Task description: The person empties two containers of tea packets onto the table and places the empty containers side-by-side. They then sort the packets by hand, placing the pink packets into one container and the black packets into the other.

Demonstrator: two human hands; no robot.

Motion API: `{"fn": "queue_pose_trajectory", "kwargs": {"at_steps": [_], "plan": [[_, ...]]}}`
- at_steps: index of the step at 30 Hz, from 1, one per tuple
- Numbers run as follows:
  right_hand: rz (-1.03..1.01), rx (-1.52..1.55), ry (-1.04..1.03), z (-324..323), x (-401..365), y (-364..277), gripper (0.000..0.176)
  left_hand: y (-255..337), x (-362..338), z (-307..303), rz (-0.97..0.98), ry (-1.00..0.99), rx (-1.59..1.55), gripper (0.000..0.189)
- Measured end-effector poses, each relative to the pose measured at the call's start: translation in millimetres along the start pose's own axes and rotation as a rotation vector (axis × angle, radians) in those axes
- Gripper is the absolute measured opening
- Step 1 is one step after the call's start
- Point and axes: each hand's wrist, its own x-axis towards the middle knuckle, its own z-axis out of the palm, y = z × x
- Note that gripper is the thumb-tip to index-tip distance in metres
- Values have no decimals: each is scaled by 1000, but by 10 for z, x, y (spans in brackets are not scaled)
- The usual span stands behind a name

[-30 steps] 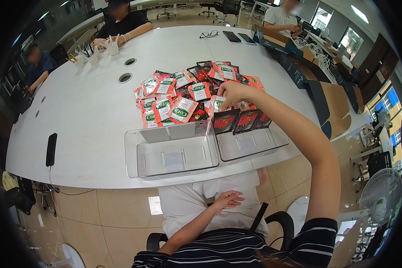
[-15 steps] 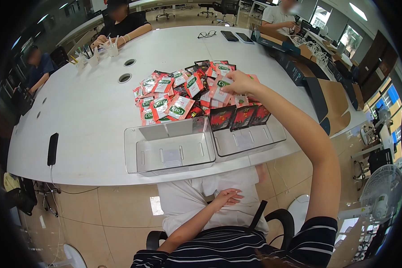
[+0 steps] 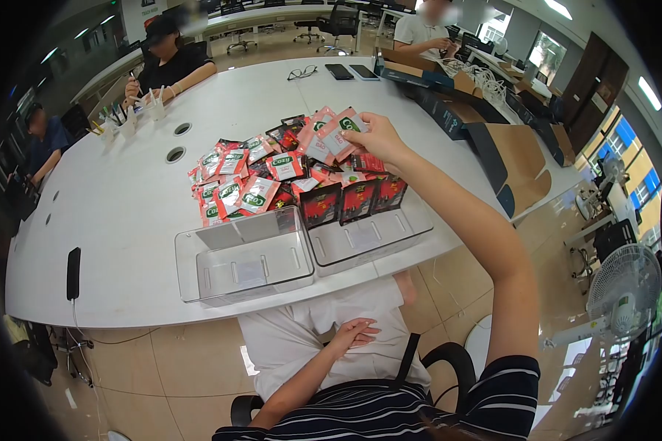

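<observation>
Over the back right of a heap of sachets, my right hand (image 3: 381,141) pinches the corner of a pink and white sachet (image 3: 340,138) with a green label. Another pink sachet (image 3: 316,147) overlaps it on the left. Below lies the heap, with red-and-white sachets (image 3: 229,195) marked Cozy among black and red ones. Several black and red sachets (image 3: 357,200) stand upright along the back of the right clear bin (image 3: 375,245). Beside it on the left is a second clear bin (image 3: 244,292). My left hand (image 3: 354,336) rests on my lap, fingers stretched out.
The white table (image 3: 118,242) carries a black phone (image 3: 73,273) on a cable at left. Cups of pens (image 3: 125,125), glasses (image 3: 302,72) and two phones (image 3: 338,71) lie farther back. Opened cardboard boxes (image 3: 504,165) line the right edge. Several people sit around the table.
My right hand has lifted the pink sachet up and away from the heap. The head view has shifted, so the table appears farther left and lower. My left hand stays on my lap.
</observation>
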Motion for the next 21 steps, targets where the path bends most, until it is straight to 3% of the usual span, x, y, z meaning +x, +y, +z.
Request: {"fn": "queue_pose_trajectory", "kwargs": {"at_steps": [6,11,16,18,21], "plan": [[139,203,-85,-61,-295,-154,23,222,-245,209,200,1,71,33],[194,484,-341,-89,-681,-201,26,974,-831,562,471,-3,162,30],[232,428,-520,-19,-1244,-164,25,1562,-1368,818,705,-46,27,67],[264,339,-583,12,-1463,-201,23,1613,-1433,815,800,-140,-104,78],[244,137,-674,63,-1703,-283,21,1491,-1473,775,849,-48,-161,89]]}}
